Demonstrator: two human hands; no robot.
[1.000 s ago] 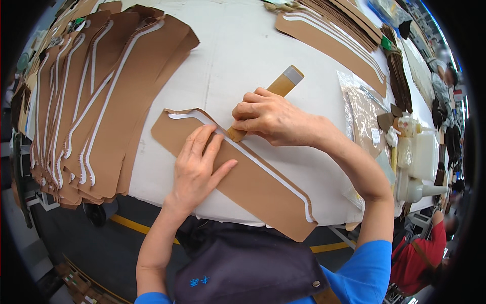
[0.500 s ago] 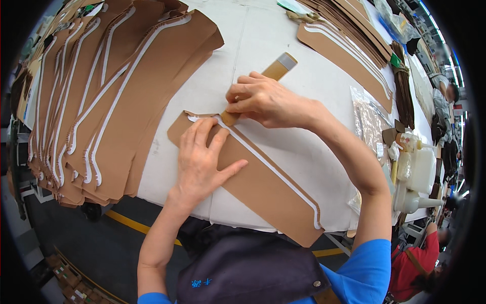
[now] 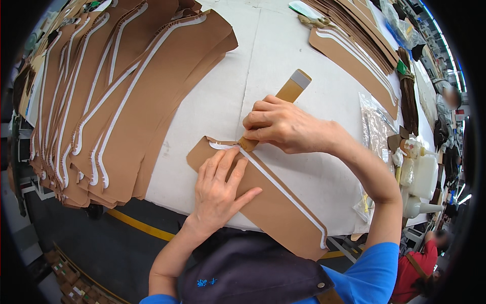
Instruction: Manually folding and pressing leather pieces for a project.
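Note:
A brown leather-like panel [image 3: 276, 210] lies on the white table, with a white strip [image 3: 283, 187] running just inside its far edge. My left hand [image 3: 220, 185] rests flat on the panel near its left end, fingers spread and fingertips at the strip. My right hand [image 3: 286, 125] grips a flat yellowish-brown stick [image 3: 292, 91] with a grey band round its upper end. The stick is tilted, and its lower end meets the panel's edge at the bend of the strip, beside my left fingertips. A small folded lip shows at the panel's left corner.
Fanned stacks of similar brown panels with white strips [image 3: 152, 96] cover the table's left side. More panels [image 3: 354, 66] lie at the far right. Plastic bags [image 3: 373, 126] and white squeeze bottles [image 3: 422, 175] stand along the right. Another person in red [image 3: 417, 268] is at lower right.
Both hands, the stick and the panel have shifted slightly toward me and to the right in view. More of the strip's curved left end shows beside my left fingers.

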